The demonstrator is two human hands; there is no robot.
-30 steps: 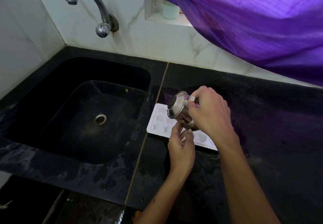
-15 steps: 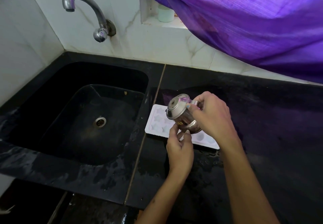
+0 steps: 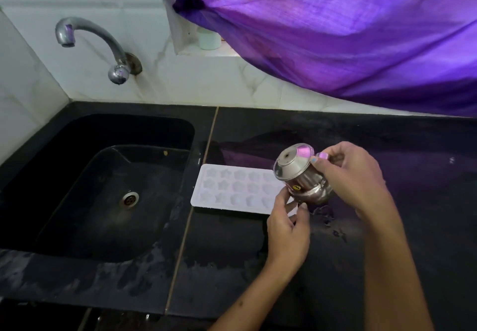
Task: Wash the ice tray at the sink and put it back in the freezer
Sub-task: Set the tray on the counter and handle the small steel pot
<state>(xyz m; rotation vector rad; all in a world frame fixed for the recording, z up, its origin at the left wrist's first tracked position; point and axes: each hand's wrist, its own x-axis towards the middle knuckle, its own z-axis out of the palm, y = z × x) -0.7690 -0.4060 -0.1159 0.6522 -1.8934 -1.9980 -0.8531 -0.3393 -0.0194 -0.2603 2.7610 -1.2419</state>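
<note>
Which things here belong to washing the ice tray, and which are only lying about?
For the job: ice tray on the counter; sink; tap.

Only lying about: steel pot, held tilted by the right hand; purple cloth; small container on the ledge.

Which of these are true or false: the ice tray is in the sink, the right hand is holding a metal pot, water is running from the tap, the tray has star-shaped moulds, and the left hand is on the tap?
The ice tray is in the sink: false, it lies on the counter beside the sink.
The right hand holds a metal pot: true.
Water runs from the tap: false, no stream shows.
The tray has star-shaped moulds: true.
The left hand is on the tap: false, it is at the tray's near edge, under the pot.
</note>
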